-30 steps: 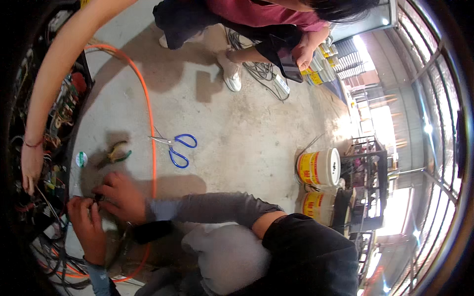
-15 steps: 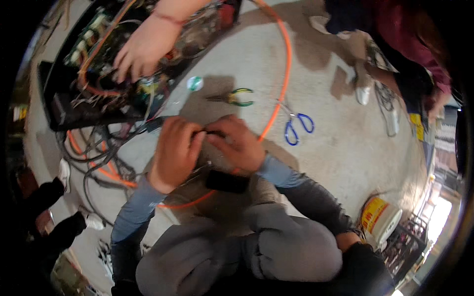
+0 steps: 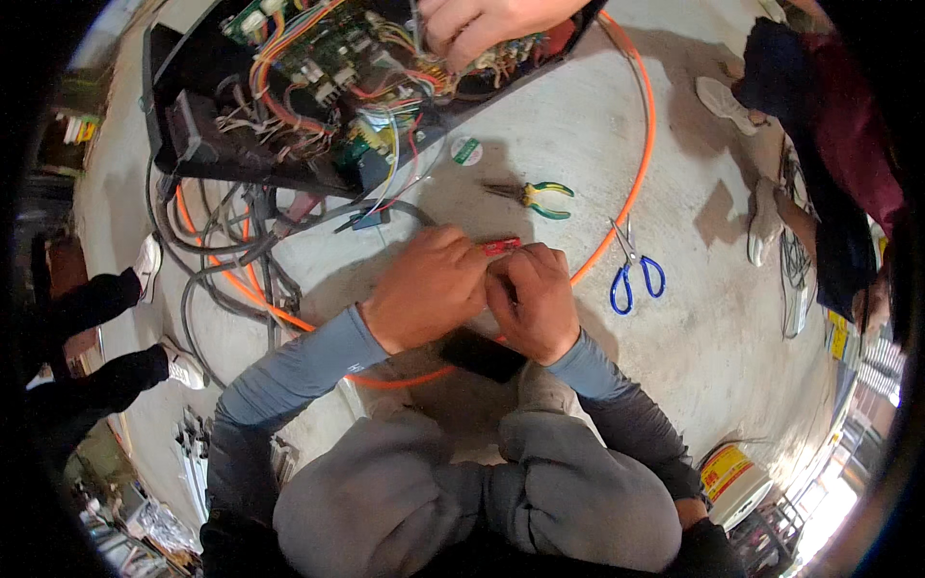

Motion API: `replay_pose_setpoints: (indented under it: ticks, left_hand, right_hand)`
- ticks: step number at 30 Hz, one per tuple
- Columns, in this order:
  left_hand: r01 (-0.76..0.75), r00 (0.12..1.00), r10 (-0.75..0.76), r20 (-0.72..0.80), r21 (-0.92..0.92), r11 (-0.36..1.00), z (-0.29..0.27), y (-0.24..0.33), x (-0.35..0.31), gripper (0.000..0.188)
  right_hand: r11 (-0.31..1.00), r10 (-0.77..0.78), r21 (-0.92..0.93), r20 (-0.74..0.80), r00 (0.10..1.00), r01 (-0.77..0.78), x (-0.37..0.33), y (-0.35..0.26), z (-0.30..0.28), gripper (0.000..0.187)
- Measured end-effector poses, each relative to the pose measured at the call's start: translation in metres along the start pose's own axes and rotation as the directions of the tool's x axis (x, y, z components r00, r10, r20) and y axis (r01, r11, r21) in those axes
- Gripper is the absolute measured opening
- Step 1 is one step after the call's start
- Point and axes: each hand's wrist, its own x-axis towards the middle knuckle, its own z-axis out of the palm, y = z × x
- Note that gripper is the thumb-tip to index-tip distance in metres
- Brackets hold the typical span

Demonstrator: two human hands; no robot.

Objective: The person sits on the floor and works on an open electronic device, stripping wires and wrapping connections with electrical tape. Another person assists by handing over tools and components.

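Close together in front of my knees, both my hands are closed. The fingers of my left hand (image 3: pixel 431 291) press on a small red piece (image 3: pixel 500 246), which sticks out toward my right hand; its kind is not clear. My right hand (image 3: pixel 533 301) is curled just beside it, fingers pinched together, and whatever they hold is hidden. Beyond my hands lie needle-nose pliers (image 3: pixel 532 196) with green and yellow handles. To the right is a pair of scissors (image 3: pixel 632 269) with blue handles. A dark flat rectangular object (image 3: pixel 481 356) sits below my hands.
A black housing (image 3: pixel 260 178) with circuit boards and wires stands at far left; another person's hand (image 3: pixel 491 24) reaches into it. An orange hose (image 3: pixel 644 144) loops across the floor, and dark cables (image 3: pixel 198 275) tangle at left. A white bucket (image 3: pixel 737 491) stands at right.
My view has shifted, so the scene sits farther right. The red piece now shows between my hands. The other person's hand has moved rightward over the circuit boards.
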Motion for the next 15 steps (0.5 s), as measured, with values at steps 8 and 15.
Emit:
replay_pose_setpoints:
  ticks: [8,15]
  left_hand:
    - [-0.222,0.964,0.249,0.096,-0.229,0.948,-0.013,0.068,-0.001,0.016]
    - [0.125,0.991,-0.132,-0.014,-0.246,0.961,-0.019,0.025,0.006,0.019]
  right_hand:
    - [0.845,0.447,-0.239,-0.176,0.877,-0.478,-0.015,0.106,-0.042,0.017]
    - [0.962,0.275,-0.001,0.03,0.961,-0.275,-0.01,0.031,-0.04,0.031]
